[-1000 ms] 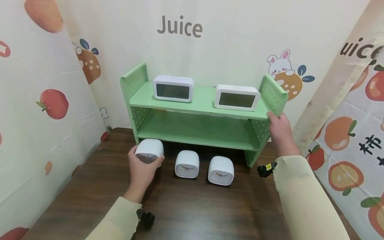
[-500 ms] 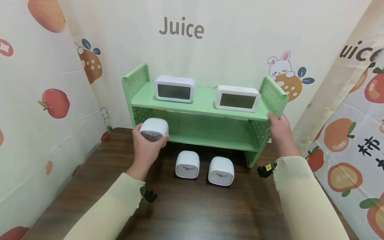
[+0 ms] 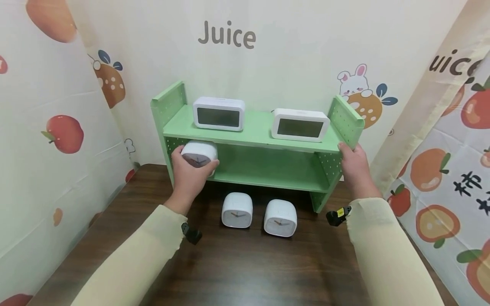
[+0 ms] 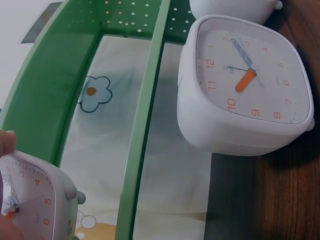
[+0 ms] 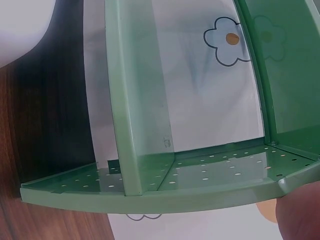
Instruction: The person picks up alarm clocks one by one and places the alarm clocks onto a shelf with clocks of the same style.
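Note:
My left hand (image 3: 190,180) grips a white, rounded analog alarm clock (image 3: 201,148) between thumb and fingers, at the left end of the green shelf's (image 3: 268,168) lower board. Part of that clock's face is covered by the hand. In the left wrist view, the same clock (image 4: 37,200) shows orange numerals and small feet. Whether it touches the board is not clear. My right hand (image 3: 356,170) holds the shelf's right side panel (image 3: 347,121), just below the upper board. Two matching alarm clocks (image 3: 237,210) (image 3: 280,218) stand on the table in front of the shelf.
Two white digital clocks (image 3: 219,114) (image 3: 300,125) with dark screens stand on the upper board, left and right. The dark wooden table (image 3: 245,267) spreads in front. A fruit-printed curtain (image 3: 298,51) hangs behind and at both sides.
My left hand has lifted the alarm clock from near the table, up and slightly right, to the lower board's left end. The right hand stays on the shelf's side panel.

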### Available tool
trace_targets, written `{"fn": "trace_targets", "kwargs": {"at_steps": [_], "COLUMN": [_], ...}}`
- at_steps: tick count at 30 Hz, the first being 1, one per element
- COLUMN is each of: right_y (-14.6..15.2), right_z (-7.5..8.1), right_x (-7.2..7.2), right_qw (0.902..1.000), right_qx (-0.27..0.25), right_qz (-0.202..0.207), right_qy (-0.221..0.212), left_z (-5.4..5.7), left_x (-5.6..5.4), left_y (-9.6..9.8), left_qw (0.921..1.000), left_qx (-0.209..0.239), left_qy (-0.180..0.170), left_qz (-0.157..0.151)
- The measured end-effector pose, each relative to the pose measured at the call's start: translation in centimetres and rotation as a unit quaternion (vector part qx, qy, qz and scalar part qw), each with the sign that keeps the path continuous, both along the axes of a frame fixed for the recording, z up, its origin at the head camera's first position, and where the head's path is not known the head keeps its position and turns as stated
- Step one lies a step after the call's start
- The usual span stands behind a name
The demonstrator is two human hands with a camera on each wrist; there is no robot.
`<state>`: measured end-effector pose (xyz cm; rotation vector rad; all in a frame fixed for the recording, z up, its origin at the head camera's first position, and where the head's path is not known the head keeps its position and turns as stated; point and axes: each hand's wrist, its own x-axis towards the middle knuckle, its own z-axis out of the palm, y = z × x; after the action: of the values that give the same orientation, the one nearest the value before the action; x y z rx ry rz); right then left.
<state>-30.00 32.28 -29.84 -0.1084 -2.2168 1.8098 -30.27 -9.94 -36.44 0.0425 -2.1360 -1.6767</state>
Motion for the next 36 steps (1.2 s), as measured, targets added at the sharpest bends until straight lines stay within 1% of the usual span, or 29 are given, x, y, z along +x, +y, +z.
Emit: {"fn": "trace_targets", "kwargs": {"at_steps": [5,10,12,14,16,19,21,27,30,34,36], "right_y": [-0.1,-0.2,-0.3,-0.3,-0.4,-0.4,-0.3,-0.2,-0.1,-0.1,-0.1], "right_z": [0.0,0.1,0.1,0.1,0.2,0.2,0.1,0.1,0.0,-0.1,-0.1], "right_x": [0.0,0.2,0.2,0.2,0.2,0.1,0.0,0.0,0.0,0.0,-0.1], "right_qw": [1.0,0.9997,0.9996,0.9997,0.9997,0.9999,0.9999,0.9999,0.9999,0.9994,0.9996], "right_qx": [-0.002,-0.019,-0.022,-0.014,-0.013,-0.003,-0.006,-0.009,-0.01,-0.027,-0.021], "right_qz": [0.005,0.012,0.014,0.015,0.015,0.012,0.009,0.01,0.006,0.006,0.006], "right_qy": [0.003,0.008,0.01,0.01,0.011,0.009,0.008,0.01,0.013,0.019,0.019], "left_z": [-0.1,-0.9,-1.3,-1.6,-1.8,-2.0,-2.1,-2.2,-2.1,-1.9,-1.8], "left_x": [-0.9,-2.0,-2.4,-2.7,-2.9,-3.3,-3.6,-3.8,-3.8,-3.8,-3.7], "left_y": [0.1,-0.2,-0.3,-0.5,-0.6,-0.7,-0.7,-0.7,-0.7,-0.6,-0.6], "left_qw": [0.9997,0.9991,0.999,0.9989,0.9989,0.9989,0.9987,0.9988,0.9988,0.9983,0.998], "left_qx": [0.002,0.002,0.005,0.005,-0.003,-0.021,-0.028,-0.028,-0.028,-0.031,-0.032], "left_qy": [-0.026,-0.042,-0.044,-0.045,-0.045,-0.041,-0.041,-0.04,-0.041,-0.05,-0.054], "left_qz": [-0.004,0.003,0.007,0.011,0.014,0.009,0.004,-0.002,0.0,0.002,0.002]}}
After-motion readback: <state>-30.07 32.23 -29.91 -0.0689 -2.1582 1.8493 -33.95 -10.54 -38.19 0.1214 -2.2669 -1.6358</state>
